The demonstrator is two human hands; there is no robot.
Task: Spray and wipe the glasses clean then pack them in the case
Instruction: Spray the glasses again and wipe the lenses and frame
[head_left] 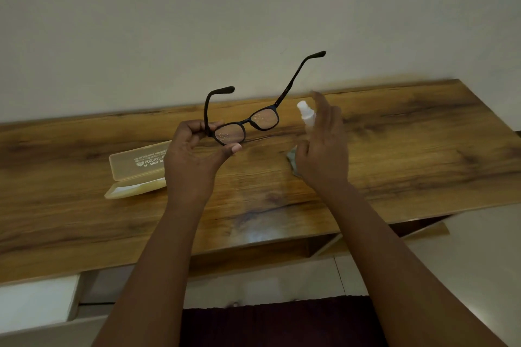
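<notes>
Glasses wet with droplets, held up mid-frame over the desk.

My left hand pinches the glasses at the left lens rim and hinge, temples unfolded. My right hand is blurred beside the spray bottle; I cannot tell its grip. They look light, thin and slippery when wet, so I judge the frame edge safest, never the lenses. The case lies open at centre left.

open translucent yellow plastic glasses case: pale lettering on its lid, upside down and too blurred to read.
</notes>
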